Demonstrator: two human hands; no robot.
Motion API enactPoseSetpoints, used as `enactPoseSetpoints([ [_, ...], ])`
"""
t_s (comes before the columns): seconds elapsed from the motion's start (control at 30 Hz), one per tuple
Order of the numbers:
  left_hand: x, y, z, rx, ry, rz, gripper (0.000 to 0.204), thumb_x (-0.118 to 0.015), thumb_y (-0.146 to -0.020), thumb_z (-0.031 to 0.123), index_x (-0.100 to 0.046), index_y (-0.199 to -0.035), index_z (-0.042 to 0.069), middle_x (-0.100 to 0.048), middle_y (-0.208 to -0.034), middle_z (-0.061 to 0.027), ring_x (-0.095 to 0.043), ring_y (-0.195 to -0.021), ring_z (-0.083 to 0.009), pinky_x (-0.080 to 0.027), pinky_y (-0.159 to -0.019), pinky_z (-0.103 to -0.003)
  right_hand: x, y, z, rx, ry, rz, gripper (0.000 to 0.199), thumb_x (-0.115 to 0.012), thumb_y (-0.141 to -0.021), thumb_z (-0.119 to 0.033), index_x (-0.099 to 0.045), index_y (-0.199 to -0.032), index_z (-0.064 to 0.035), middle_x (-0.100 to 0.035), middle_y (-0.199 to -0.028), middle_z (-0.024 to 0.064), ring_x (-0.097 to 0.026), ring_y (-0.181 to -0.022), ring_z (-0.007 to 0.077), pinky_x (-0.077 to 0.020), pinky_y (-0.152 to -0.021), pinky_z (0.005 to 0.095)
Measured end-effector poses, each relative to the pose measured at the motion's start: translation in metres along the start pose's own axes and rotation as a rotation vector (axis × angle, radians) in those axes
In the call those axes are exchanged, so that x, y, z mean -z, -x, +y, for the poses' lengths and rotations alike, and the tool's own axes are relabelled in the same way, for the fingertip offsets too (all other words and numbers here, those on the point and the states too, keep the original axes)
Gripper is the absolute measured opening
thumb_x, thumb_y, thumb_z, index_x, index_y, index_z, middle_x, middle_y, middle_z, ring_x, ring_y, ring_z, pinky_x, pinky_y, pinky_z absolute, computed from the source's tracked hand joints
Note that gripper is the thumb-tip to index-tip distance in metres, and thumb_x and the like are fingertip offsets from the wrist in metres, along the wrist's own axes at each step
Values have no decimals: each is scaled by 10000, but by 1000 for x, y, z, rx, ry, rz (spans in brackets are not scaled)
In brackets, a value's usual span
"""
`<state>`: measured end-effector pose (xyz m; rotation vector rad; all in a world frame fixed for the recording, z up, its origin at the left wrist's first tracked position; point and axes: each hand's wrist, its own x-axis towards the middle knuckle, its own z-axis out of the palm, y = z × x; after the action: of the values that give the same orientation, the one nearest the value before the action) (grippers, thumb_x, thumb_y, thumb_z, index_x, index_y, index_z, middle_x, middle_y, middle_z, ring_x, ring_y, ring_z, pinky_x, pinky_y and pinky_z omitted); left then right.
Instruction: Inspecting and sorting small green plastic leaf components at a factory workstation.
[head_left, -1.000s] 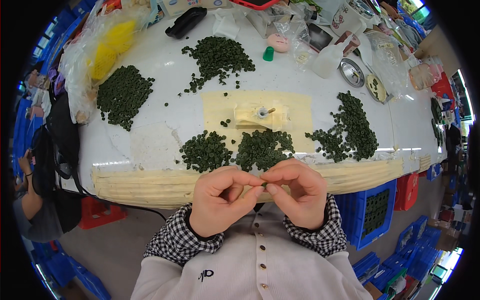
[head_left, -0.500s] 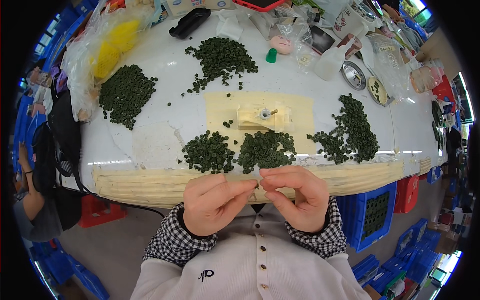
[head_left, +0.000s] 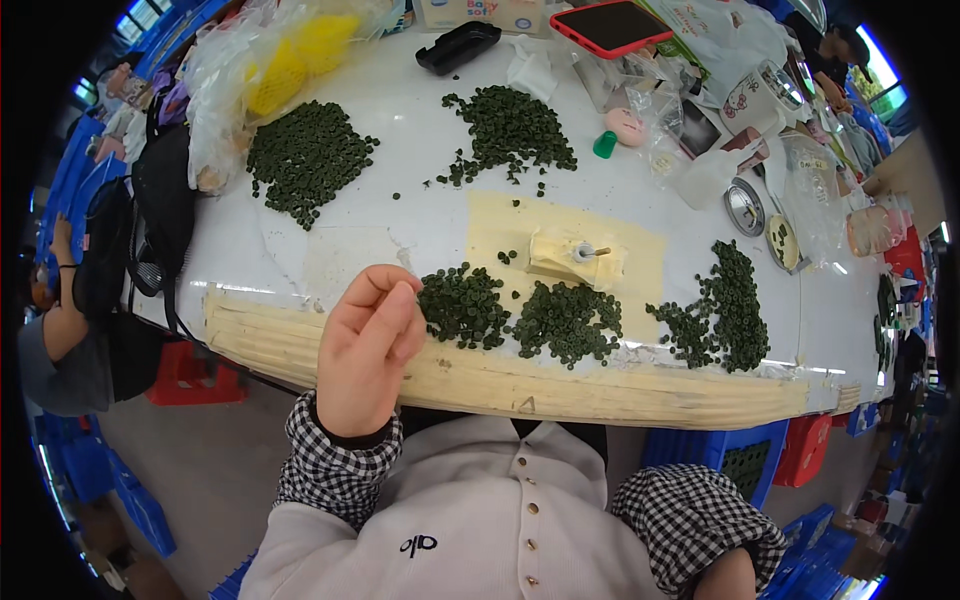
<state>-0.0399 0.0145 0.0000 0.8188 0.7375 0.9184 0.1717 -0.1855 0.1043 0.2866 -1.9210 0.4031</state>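
Note:
My left hand is raised over the table's front edge, its fingers curled and thumb pressed in. The fingertips come up to the left side of a pile of small dark green ring-like parts; whatever lies in the pinch is hidden. Beside that pile lies a second heap of the same green parts. Behind them a taped, cream-coloured block with a short metal pin sits on yellow tape. Only a bit of my right hand shows at the lower right, below its checked cuff, with the fingers out of frame.
More green parts lie in heaps at the far left, back middle and right. Padded tape covers the front edge. A red-cased phone, metal lid and plastic bags crowd the back. A blue crate stands below.
My hands, together at the table edge before, are now apart. The left has moved left and up beside the near pile; the right has dropped to the lower right. The view has shifted.

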Motion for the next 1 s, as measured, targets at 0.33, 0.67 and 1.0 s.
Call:
enactPoseSetpoints([
  [0.33, -11, 2, -9, 319, 496, -200, 283, -374, -912, -51, -464, -1179, -38, -463, -1287, -235, -486, -1199, -270, -413, -1032, -330, -20, 4, -2, -3, 187, 179, 340, -408, -940, -132, -486, -1270, -98, -257, -1438, -22, -539, -1101, 258, -537, -628, 379],
  [0.67, -39, 8, -6, 414, 454, -189, 327, -333, -934, -38, -407, -1248, -92, -417, -1314, -272, -413, -1268, -295, -384, -1062, -306, 3, 20, 43, -209, 72, -11, 145, -484, -825, -50, -583, -719, -43, -622, -771, 112, -605, -710, 219, -449, -586, 304],
  [1.0, -20, 10, -30, 519, 425, -339, 285, -417, -984, 178, -518, -1145, -34, -617, -1018, -123, -610, -917, -158, -514, -766, -220, 14, 105, 67, -1390, 1113, 201, 135, -716, -673, -17, -607, -751, -34, -568, -731, 67, -508, -694, 257, -410, -610, 335],
])
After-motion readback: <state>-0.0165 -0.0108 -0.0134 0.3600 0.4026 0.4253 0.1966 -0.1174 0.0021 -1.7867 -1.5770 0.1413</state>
